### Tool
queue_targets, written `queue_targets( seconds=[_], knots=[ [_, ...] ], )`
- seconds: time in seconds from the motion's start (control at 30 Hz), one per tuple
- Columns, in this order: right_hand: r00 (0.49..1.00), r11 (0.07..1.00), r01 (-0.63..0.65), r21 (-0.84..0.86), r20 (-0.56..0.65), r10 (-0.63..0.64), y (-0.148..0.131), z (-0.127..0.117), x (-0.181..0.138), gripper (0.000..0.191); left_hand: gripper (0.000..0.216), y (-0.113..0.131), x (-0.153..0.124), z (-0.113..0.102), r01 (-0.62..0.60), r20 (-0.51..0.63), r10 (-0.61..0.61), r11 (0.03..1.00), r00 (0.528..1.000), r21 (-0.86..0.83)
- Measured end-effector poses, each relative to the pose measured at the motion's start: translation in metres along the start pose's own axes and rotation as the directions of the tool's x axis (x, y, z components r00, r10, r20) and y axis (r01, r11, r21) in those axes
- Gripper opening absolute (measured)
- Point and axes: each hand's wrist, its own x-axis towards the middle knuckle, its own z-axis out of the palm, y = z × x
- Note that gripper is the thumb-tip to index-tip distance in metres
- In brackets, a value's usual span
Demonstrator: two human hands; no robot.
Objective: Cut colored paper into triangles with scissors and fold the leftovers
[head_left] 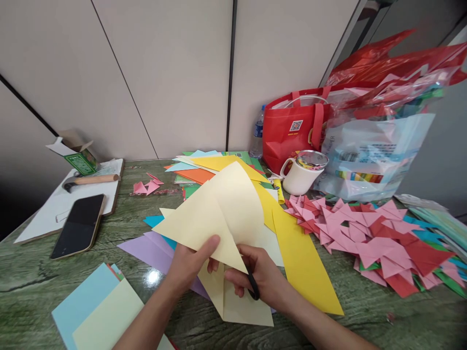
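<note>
My left hand (191, 265) pinches the lower edge of a pale yellow sheet of paper (222, 209), folded and lifted off the table. My right hand (260, 277) is closed round black-handled scissors (253, 286) under the same sheet; the blades are hidden behind the paper. Below the hands lie a bright yellow sheet (302, 262) and a lilac sheet (153, 248).
A pile of folded pink and red paper pieces (368, 238) lies at right. Behind stand a white mug (302, 172), a red bag (295, 129), plastic bags (375, 150) and a water bottle (258, 131). A phone (78, 225), hammer (91, 180) and small green box (78, 155) sit at left. Coloured sheets (97, 306) lie near the front edge.
</note>
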Motion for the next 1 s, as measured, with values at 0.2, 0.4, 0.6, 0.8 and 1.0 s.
queue_targets(
  seconds=[0.2,0.4,0.6,0.8,1.0],
  knots=[
    [0.999,0.998,-0.032,-0.054,-0.039,0.03,0.004,-0.002,0.001,0.041,0.02,0.006,0.003,0.001,-0.044,-0.052,0.034,0.979,0.998,-0.197],
    [1.0,1.0,0.008,-0.001,-0.015,-0.008,-0.005,0.002,0.001,0.037,0.024,0.001,0.0,-0.003,0.0,0.044,0.005,0.993,0.999,-0.121],
    [0.988,0.991,0.132,0.031,0.074,-0.134,-0.008,0.004,0.002,0.026,0.027,-0.002,-0.002,-0.004,0.041,0.084,-0.034,0.995,0.996,-0.086],
    [0.992,0.993,0.116,-0.015,0.058,-0.115,-0.013,0.005,0.0,0.027,0.03,0.001,-0.004,-0.004,0.023,0.058,-0.026,0.999,0.998,0.046],
    [0.993,0.994,0.099,-0.048,0.068,-0.096,-0.012,0.004,-0.002,0.028,0.028,0.003,-0.003,-0.004,0.021,0.035,-0.024,0.997,0.999,0.07]
  ],
)
